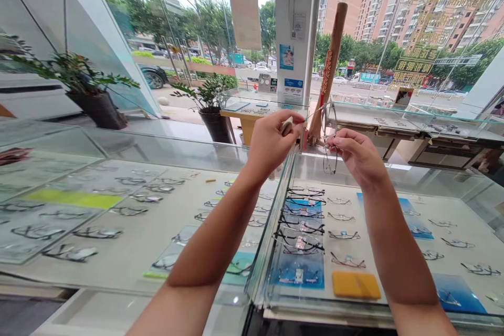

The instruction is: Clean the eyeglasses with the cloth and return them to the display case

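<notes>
A pair of eyeglasses [329, 167] is held up over the glass display cases, its frame turned on end. My right hand [356, 155] pinches the middle of the frame between thumb and fingers. To the left of it, my left hand [275, 139] has its fingers closed near a thin temple arm of the glasses, with a small whitish piece [287, 126] tucked in the curled fingers. Whether the left fingertips grip the temple tip is hard to make out.
Glass cases [185, 168] below hold many rows of eyeglasses. A yellow block [356, 285] lies in the right case. Behind stand potted plants [214, 115], a wooden post [333, 58], farther counters [394, 121] and large windows.
</notes>
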`<state>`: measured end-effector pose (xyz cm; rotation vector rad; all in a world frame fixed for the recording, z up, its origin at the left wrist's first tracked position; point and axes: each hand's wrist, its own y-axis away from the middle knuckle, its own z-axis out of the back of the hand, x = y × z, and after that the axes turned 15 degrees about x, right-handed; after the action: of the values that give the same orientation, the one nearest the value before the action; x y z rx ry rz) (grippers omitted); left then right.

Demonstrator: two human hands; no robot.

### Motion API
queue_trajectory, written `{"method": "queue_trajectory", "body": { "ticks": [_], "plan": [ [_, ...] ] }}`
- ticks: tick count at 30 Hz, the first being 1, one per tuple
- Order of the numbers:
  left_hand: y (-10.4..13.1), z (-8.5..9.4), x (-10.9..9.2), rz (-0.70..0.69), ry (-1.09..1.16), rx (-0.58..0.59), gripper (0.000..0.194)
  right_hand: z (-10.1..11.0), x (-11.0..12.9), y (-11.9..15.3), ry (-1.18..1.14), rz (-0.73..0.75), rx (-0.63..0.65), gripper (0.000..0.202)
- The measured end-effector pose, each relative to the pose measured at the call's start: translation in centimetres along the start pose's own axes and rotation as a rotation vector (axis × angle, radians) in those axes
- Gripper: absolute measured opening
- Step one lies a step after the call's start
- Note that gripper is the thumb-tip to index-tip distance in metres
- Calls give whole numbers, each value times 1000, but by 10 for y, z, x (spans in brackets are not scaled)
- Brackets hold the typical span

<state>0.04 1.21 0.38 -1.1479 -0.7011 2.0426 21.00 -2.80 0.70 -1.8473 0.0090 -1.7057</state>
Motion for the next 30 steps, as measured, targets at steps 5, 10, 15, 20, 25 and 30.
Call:
{"method": "queue_trajectory", "body": {
  "ticks": [5,10,15,20,25,30],
  "plan": [
    [-1,0,9,-39,-270,-189,15,5,2,1,-27,-59,33,21],
    [-1,-4,13,-97,-340,-213,14,6,3,3,-147,-95,118,27],
    [3,-8,3,-185,-355,-233,14,10,8,6,-194,-49,109,34],
    [9,-21,-7,-397,-298,117,18,12,10,7,-187,-13,79,38],
    [9,-26,-3,-371,-320,166,7,10,9,7,-184,35,46,41],
    [7,-24,-2,-222,-345,144,13,9,9,5,-159,138,-83,44]
  ]
}}
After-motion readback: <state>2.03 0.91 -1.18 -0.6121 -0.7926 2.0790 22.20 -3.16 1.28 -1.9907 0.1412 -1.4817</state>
